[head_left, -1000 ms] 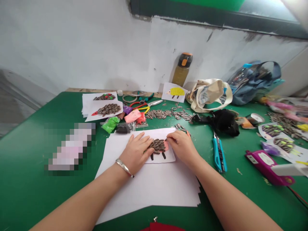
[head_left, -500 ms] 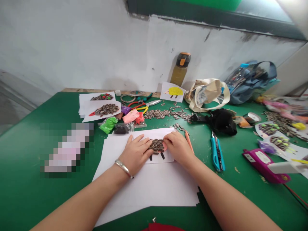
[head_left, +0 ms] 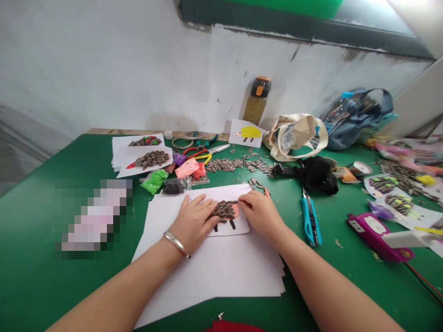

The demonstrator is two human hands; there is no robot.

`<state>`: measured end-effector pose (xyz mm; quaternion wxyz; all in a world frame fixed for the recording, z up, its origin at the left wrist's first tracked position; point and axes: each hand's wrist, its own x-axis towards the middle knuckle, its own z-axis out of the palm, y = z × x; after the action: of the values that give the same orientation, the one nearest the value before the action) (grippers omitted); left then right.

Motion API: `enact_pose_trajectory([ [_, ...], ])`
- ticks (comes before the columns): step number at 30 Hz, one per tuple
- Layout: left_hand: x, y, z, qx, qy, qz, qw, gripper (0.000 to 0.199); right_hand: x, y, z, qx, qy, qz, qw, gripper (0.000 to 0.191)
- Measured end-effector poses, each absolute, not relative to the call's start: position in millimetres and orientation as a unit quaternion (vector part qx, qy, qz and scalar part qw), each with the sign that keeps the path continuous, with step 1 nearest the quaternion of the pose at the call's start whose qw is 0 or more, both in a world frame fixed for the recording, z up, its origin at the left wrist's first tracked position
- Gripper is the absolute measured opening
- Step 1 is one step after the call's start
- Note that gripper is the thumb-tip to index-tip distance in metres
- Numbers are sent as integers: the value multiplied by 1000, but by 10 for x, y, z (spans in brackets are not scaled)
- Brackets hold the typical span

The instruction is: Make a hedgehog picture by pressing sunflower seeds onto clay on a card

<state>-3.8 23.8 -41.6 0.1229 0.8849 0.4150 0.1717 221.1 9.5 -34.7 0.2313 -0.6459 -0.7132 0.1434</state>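
A small white card (head_left: 238, 229) lies on a stack of white paper (head_left: 221, 272). It bears an animal figure with a pink clay face (head_left: 236, 210), black legs and a body of overlapping striped sunflower seeds (head_left: 223, 210). My left hand (head_left: 195, 219), a silver bangle at its wrist, rests flat with fingers spread over the card's left part. At the figure's upper right, my right hand (head_left: 259, 212) is closed in a pinch, with a sunflower seed (head_left: 234, 202) at its fingertips. Those fingers partly cover the pink face.
Loose sunflower seeds (head_left: 224, 164) lie behind the paper. Bags of coloured clay (head_left: 154, 181), pliers (head_left: 207, 151) and finished seed cards (head_left: 152, 159) are at back left. To the right are a blue utility knife (head_left: 310, 221), a black strap bundle (head_left: 318, 175) and a magenta glue device (head_left: 377, 237).
My right hand has shifted slightly, now covering most of the orange tool beside it, and a seed shows at its fingertips. My left hand stays flat. The whole view has moved a little.
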Motion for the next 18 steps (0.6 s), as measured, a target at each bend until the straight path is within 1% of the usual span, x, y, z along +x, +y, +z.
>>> enact_pose_trajectory([
  [2, -38, 237, -405, 883, 419, 164, 136, 37, 2203, 103, -340, -646, -714, 145, 228, 25],
  [7, -30, 237, -367, 880, 423, 151, 154, 37, 2291, 159, -319, -650, -698, 143, 263, 23],
  [11, -24, 240, -343, 882, 417, 155, 157, 35, 2480, 213, -296, -680, -677, 97, 266, 23],
  [15, -28, 243, -343, 882, 417, 148, 160, 36, 2699, 287, -304, -708, -666, 10, 235, 26],
  [18, -35, 242, -348, 880, 425, 137, 163, 37, 2766, 369, -329, -730, -654, -12, 199, 27],
])
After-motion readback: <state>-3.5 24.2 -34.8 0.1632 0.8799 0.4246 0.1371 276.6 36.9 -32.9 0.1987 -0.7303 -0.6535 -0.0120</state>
